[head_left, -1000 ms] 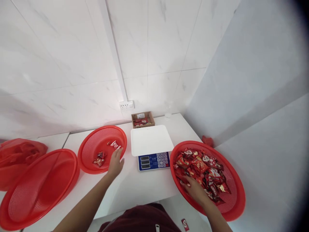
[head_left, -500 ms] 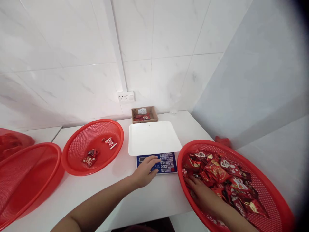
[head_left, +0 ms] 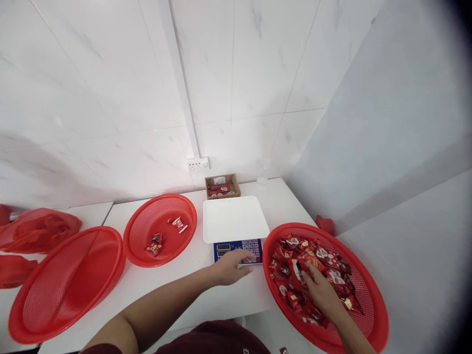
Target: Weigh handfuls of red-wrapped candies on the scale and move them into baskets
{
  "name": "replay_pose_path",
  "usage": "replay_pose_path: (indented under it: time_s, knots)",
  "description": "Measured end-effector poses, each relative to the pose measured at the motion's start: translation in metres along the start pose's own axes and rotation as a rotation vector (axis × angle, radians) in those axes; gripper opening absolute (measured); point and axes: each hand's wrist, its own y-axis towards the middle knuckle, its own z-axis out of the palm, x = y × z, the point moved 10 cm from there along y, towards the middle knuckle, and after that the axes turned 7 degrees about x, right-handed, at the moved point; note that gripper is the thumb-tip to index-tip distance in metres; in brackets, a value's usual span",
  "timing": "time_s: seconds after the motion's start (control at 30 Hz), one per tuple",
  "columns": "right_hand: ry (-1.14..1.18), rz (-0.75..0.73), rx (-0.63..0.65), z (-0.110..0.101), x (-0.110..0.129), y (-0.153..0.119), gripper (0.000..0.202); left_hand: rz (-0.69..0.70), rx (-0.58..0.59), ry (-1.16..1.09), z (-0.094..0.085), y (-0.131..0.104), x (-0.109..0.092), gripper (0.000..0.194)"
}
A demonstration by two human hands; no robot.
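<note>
My left hand [head_left: 231, 267] reaches over the blue keypad of a white weighing scale [head_left: 236, 220], fingers stretched out and apart, fingertips at the number keys. It holds nothing. On the right stands a red perforated basket [head_left: 368, 300] full of small wrapped sweets, mostly red with some gold and white. My right hand [head_left: 320, 290] is inside this basket, thumb and fingers pinched on a red-wrapped sweet [head_left: 296, 275] near the middle of the heap. The scale's white pan carries no sweets.
Left of the scale, a red basket [head_left: 129, 241] holds a few sweets. A second red basket [head_left: 116, 280] stands further left, beside red plastic bags [head_left: 44, 227]. Behind the scale sits a small cardboard box [head_left: 223, 195] with red packets, below a wall socket [head_left: 198, 163].
My right hand has risen from deep among the sweets and now pinches one. My left hand stays at the keypad, slightly further right over the keys. The view has shifted.
</note>
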Motion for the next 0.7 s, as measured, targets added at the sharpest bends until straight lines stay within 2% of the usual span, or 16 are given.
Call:
replay_pose_path:
  time_s: [0.07,0.2,0.27,0.33,0.47,0.6,0.7]
  knots:
    - [0.237,0.044,0.125,0.017,0.017,-0.008,0.049,-0.053,-0.014,-0.168,0.007,0.003,0.006,0.042]
    - [0.510,-0.010,0.433,0.057,0.090,-0.037,0.046,-0.093,0.040,-0.571,0.027,0.004,0.007,0.052]
    - [0.565,-0.021,0.502,0.068,0.115,-0.048,0.044,-0.141,-0.001,-0.665,0.025,-0.001,0.010,0.047]
    - [0.595,-0.026,0.523,0.075,0.125,-0.054,0.042,-0.186,-0.058,-0.681,0.018,-0.008,0.017,0.044]
    - [0.583,-0.040,0.571,0.096,0.119,-0.057,0.046,-0.196,-0.022,-0.722,0.023,-0.015,0.034,0.039]
    - [0.481,-0.121,0.678,0.114,0.101,-0.048,0.057,-0.124,-0.019,-0.827,0.032,-0.011,0.058,0.036]
    - [0.329,-0.153,0.619,0.102,0.074,-0.025,0.061,-0.056,-0.108,-0.814,0.013,-0.009,0.080,0.035]
